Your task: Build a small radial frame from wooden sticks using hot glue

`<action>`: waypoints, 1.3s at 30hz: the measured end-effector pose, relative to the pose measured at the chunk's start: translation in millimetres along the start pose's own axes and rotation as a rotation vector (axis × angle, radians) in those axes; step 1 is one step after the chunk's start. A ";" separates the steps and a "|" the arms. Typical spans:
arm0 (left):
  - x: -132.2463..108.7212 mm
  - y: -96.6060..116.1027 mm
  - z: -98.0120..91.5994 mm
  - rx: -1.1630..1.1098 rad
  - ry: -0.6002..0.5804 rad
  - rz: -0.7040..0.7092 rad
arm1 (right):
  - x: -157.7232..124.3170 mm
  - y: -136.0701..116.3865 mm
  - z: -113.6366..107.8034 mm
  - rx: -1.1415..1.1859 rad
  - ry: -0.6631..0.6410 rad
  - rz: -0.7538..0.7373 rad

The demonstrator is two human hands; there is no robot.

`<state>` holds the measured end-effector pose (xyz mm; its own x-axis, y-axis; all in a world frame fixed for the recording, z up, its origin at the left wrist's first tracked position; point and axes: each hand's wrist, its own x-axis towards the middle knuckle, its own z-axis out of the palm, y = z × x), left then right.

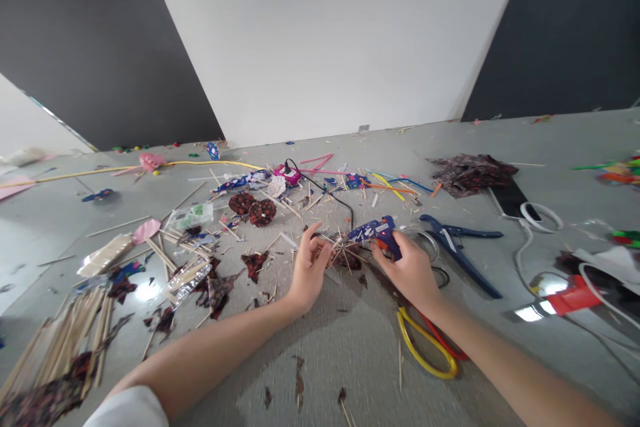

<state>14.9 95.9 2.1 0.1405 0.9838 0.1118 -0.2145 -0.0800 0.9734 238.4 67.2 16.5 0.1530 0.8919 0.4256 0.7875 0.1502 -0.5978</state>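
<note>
My left hand (309,270) pinches a small spoked wheel of thin wooden sticks (344,248) by its left side. A blue hot glue gun (384,229) is gripped by my right hand (411,268), its nozzle pointing left at the middle of the wheel. Dark patterned fabric (350,259) lies just under the sticks. From the gun a black cord runs back toward a pink power socket (287,175). Scissors with yellow and red handles (427,353) rest below my right wrist, their blades partly hidden.
Blue cutting pliers (463,253) lie to the right, near a phone (515,200) and crumpled dark fabric (470,173). Two round fabric-covered discs (261,212) sit behind my left hand. Bundled wooden sticks (75,327) and scraps cover the left. A white panel (340,47) rises behind.
</note>
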 end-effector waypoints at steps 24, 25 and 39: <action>0.2 1.7 -0.8 0.026 0.023 0.008 | 1.9 4.6 -0.4 -0.037 0.073 0.004; 0.1 1.5 -0.8 0.027 0.026 0.012 | 2.8 6.4 0.4 -0.061 0.088 -0.011; -2.8 6.8 -2.3 0.183 -0.031 0.016 | 1.9 20.7 9.9 -0.207 0.080 -0.061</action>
<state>10.8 92.9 7.8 0.1689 0.9768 0.1314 -0.0378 -0.1268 0.9912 249.1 76.3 -1.8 0.1413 0.8459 0.5143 0.9011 0.1052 -0.4206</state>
